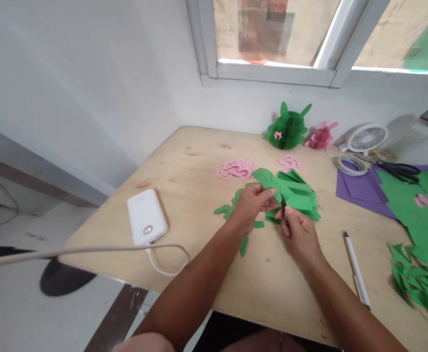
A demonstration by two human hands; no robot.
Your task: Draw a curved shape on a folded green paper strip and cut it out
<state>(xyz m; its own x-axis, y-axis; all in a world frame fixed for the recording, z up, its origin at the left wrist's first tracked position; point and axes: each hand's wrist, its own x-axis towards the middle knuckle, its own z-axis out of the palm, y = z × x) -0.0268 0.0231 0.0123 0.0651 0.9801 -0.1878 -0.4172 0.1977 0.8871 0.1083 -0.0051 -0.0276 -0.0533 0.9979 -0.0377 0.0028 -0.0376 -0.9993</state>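
My left hand [253, 203] pinches a green paper piece [267, 180] with curved outlines on it. Black-handled scissors [284, 211] are gripped in my right hand [301, 230], their tips at the right edge of that piece. Folded green paper strips [302, 195] lie just behind and to the right of both hands. Under and left of my left hand are cut green curved pieces [226, 210]. Pink curved cutouts [236, 168] form a small pile farther back, with more pink cutouts [290, 162] to their right.
A white power bank [146, 217] with a cable sits left. A white pen [356, 269], green scraps [419, 283], purple paper [360, 188] and second scissors [399, 171] lie right. Green [289, 128] and pink [322, 136] paper figures and a small fan [367, 138] stand near the wall.
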